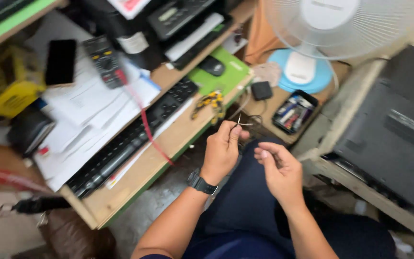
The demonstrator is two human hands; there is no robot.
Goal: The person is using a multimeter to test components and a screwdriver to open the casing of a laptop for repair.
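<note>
Over our lap, in front of the wooden desk [168, 144], we are holding a thin wire [241, 122] in our left hand [222, 151]. Its thumb and fingers are pressing together on the wire's lower part, and the bare ends are sticking up and to the right out of the pinch, splaying into a small fork; the view is too blurred to count the strands. We are wearing a black wristwatch [201, 183] on that wrist.

Our right hand [279, 168] is hovering just to the right of and slightly below the left one, empty, with its fingers loosely curled and apart, the thumb and forefinger not meeting. The wire's free ends are lying up and to the left of those fingertips, near but not touching, with the wire's long axis tilting toward the desk edge. So the left hand is on the wire, and the right is the nearer free one.

Beyond our hands we are seeing a black keyboard [130, 139] and a red cable [144, 124] crossing the desk, a yellow-and-black tool [209, 101] near its edge, and a white fan [307, 38] farther right.
</note>
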